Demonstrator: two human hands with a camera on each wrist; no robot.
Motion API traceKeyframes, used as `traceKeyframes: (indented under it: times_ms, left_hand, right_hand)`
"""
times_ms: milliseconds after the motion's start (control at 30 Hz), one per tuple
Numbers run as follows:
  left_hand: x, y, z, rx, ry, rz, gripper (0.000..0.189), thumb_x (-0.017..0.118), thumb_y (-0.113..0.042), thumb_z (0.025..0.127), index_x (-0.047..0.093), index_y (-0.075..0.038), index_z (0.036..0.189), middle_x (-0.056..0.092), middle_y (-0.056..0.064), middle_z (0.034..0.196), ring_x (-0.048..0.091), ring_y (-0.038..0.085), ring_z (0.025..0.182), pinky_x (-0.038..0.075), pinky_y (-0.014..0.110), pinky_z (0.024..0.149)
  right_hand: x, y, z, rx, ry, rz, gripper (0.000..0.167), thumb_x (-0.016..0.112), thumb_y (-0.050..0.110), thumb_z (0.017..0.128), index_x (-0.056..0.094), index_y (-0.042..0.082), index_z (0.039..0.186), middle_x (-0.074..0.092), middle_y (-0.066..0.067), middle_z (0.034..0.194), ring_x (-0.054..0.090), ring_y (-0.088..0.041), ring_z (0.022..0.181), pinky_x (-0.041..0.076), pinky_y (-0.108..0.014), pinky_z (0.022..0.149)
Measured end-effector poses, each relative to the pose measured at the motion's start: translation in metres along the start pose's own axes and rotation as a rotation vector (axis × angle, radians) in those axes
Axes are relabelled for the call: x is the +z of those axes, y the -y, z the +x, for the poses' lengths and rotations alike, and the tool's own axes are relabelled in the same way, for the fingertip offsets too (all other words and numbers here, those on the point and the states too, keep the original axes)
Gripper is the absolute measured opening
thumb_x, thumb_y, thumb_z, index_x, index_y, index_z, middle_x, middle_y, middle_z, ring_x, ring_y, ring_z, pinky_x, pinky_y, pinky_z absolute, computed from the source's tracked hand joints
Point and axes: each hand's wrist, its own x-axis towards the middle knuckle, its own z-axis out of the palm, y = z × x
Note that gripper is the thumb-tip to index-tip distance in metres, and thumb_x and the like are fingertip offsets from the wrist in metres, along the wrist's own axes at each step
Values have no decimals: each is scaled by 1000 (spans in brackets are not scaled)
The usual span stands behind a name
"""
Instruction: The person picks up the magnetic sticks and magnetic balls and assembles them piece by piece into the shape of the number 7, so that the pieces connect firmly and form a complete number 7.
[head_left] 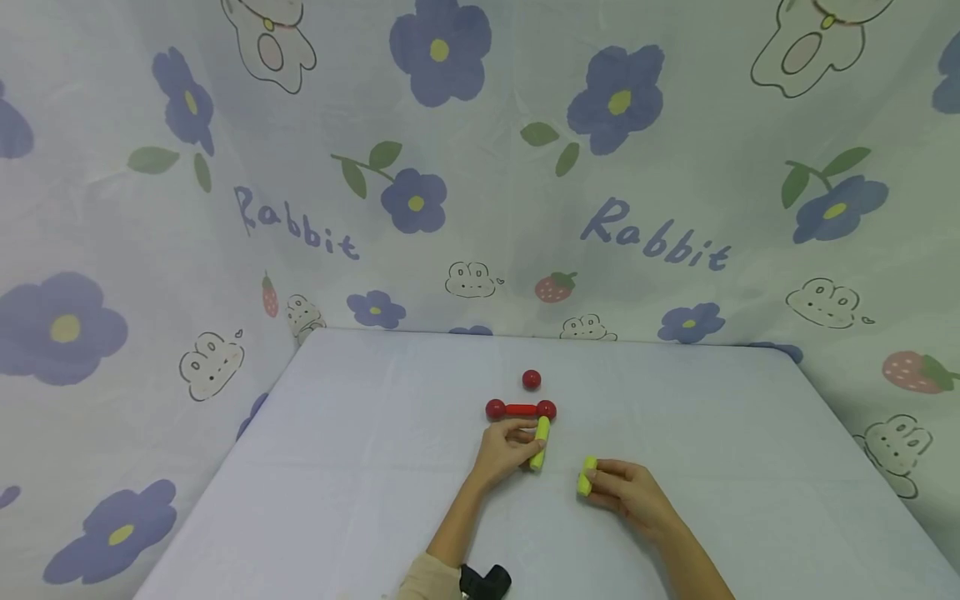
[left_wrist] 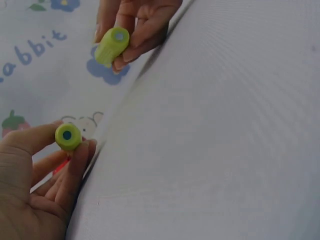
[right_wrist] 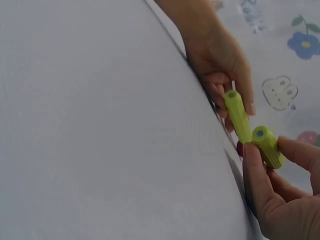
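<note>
My left hand pinches a yellow-green rod between thumb and fingers. The rod's far end reaches right up to the red ball at the right end of a red rod. A second red ball joins the red rod's left end. To the right, my right hand pinches another yellow-green rod, held apart from the rest. Both yellow-green rods show a round disc in the end face, dark on the left-held rod in the left wrist view.
A single red ball lies just beyond the joined red pieces. All of it is on a white-covered table. Behind and at the sides hangs a cloth printed with blue flowers and rabbits.
</note>
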Motion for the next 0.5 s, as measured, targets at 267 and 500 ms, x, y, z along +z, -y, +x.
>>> traceKeyframes:
  times_ms: [267, 500]
  left_hand:
    - [0, 0, 0, 10, -2, 18, 33, 71, -15, 82, 66, -1, 112, 69, 14, 97, 69, 18, 78, 56, 25, 61]
    - [1, 0, 0, 5, -2, 20, 33, 71, -16, 82, 66, -1, 112, 70, 13, 95, 69, 18, 77, 56, 24, 61]
  right_hand:
    - [25, -6, 3, 5, 62, 41, 57, 56, 15, 94, 33, -25, 129, 64, -12, 107, 65, -17, 94, 54, -31, 84]
    - [39, -6, 4, 15, 58, 77, 58, 60, 14, 92, 35, -24, 127, 65, -10, 102, 66, -17, 92, 54, -31, 83]
